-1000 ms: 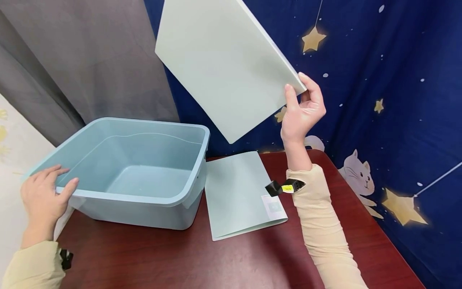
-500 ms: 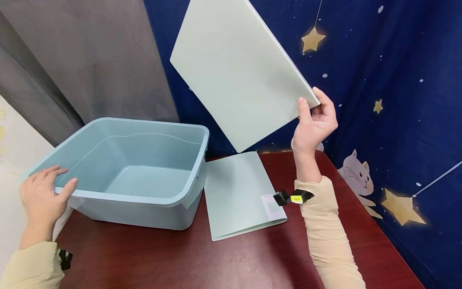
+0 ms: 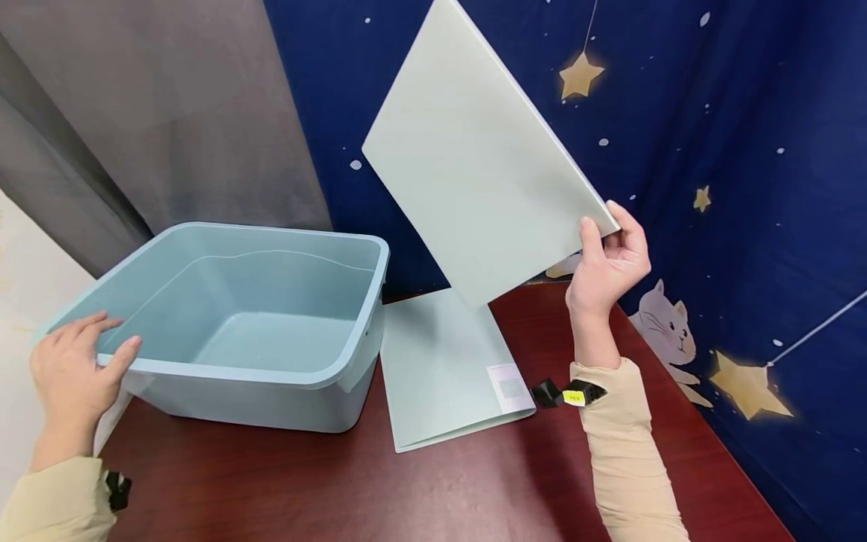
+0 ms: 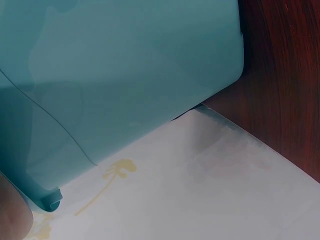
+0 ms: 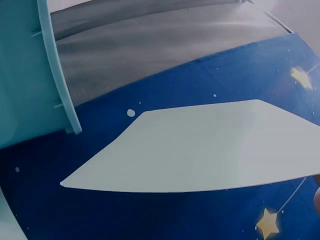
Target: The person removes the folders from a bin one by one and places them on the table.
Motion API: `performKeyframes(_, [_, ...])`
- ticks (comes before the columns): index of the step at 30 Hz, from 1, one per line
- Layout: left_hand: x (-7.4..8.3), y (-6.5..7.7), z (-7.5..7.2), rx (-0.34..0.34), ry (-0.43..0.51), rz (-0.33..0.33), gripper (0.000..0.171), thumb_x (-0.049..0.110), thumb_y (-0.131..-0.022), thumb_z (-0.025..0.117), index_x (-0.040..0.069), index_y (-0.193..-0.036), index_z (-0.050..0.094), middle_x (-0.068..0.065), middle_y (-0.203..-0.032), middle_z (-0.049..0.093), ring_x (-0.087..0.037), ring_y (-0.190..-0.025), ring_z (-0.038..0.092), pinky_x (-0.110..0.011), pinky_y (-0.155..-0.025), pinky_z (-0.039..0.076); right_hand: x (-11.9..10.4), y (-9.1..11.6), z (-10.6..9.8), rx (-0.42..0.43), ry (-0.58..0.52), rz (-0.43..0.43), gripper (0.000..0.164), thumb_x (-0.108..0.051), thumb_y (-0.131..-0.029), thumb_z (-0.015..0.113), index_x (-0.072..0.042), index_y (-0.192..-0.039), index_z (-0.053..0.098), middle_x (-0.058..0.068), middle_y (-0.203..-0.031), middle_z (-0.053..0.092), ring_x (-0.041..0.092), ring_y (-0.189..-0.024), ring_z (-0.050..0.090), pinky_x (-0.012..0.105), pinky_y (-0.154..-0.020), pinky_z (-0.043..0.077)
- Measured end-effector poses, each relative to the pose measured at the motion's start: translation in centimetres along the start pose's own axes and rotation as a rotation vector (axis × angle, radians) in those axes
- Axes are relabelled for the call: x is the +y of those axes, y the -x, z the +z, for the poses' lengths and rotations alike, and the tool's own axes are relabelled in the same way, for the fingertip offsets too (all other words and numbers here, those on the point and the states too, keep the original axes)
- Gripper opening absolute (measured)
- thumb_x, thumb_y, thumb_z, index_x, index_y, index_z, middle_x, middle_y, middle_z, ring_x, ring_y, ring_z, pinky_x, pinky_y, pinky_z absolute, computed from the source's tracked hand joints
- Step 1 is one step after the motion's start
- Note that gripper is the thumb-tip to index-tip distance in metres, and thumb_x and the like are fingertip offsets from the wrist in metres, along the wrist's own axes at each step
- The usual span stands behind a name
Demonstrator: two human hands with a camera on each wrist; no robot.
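In the head view my right hand [image 3: 609,271] pinches a pale green file folder [image 3: 481,158] by one corner, thumb on the near face and fingers behind. The folder hangs tilted in the air, its lowest corner overlapping a second folder [image 3: 433,376] that lies on the table with a small label near its front edge. To the left stands a light blue plastic storage bin [image 3: 230,399]; its visible inside holds nothing. My left hand [image 3: 74,369] grips the bin's rim at the near left corner. The right wrist view shows the raised folder [image 5: 200,150] from below, with only a fingertip at the edge.
The dark red wooden table [image 3: 460,497] ends at a slanting right edge. Behind it hang a grey curtain [image 3: 169,113] and a blue curtain [image 3: 731,263] printed with stars and a cat. A white surface [image 4: 200,200] lies beyond the table's left edge.
My right hand has moved right and down with the raised folder, whose lowest corner now overlaps the lying folder. The left hand stays on the bin's rim.
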State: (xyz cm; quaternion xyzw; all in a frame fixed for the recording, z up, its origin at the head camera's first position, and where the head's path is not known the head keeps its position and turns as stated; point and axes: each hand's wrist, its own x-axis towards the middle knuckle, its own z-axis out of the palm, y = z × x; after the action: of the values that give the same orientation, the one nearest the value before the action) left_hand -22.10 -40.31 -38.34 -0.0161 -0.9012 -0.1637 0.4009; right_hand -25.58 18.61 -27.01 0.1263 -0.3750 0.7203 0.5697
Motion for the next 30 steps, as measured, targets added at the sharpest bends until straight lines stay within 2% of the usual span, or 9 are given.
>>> performKeyframes(7, [0.0, 0.3, -0.1, -0.015, -0.009, -0.012, 0.062, 0.049, -0.086, 0.044, -0.008, -0.107, 0.056, -0.026, -0.125, 0.049, -0.043, -0.120, 0.038, -0.048, -0.106, 0.018, -0.3, 0.3, -2.2, 0.031, -0.018, 0.028, 0.029, 0.020, -0.068, 0.064, 0.007, -0.093, 0.065, 0.018, -0.087, 0.064, 0.028, -0.081, 0.063, 0.030, -0.069, 0.053])
performKeyframes(20, [0.0, 0.2, -0.1, -0.009, -0.002, -0.016, 0.061, 0.049, -0.086, 0.045, -0.007, -0.107, 0.057, -0.026, -0.125, 0.049, -0.043, -0.120, 0.037, -0.049, -0.106, 0.017, -0.5, 0.2, -6.3, 0.040, 0.028, 0.047, 0.027, 0.019, -0.070, 0.064, 0.010, -0.096, 0.063, 0.020, -0.090, 0.063, 0.030, -0.085, 0.063, 0.030, -0.071, 0.053])
performKeyframes(30, [0.1, 0.2, 0.0, -0.030, -0.009, -0.028, 0.059, 0.047, -0.086, 0.045, -0.007, -0.108, 0.056, -0.026, -0.127, 0.048, -0.043, -0.120, 0.036, -0.050, -0.106, 0.016, -0.8, 0.2, -9.5, 0.102, 0.045, 0.097, 0.030, 0.021, -0.068, 0.063, 0.014, -0.097, 0.061, 0.021, -0.090, 0.063, 0.029, -0.083, 0.063, 0.029, -0.068, 0.054])
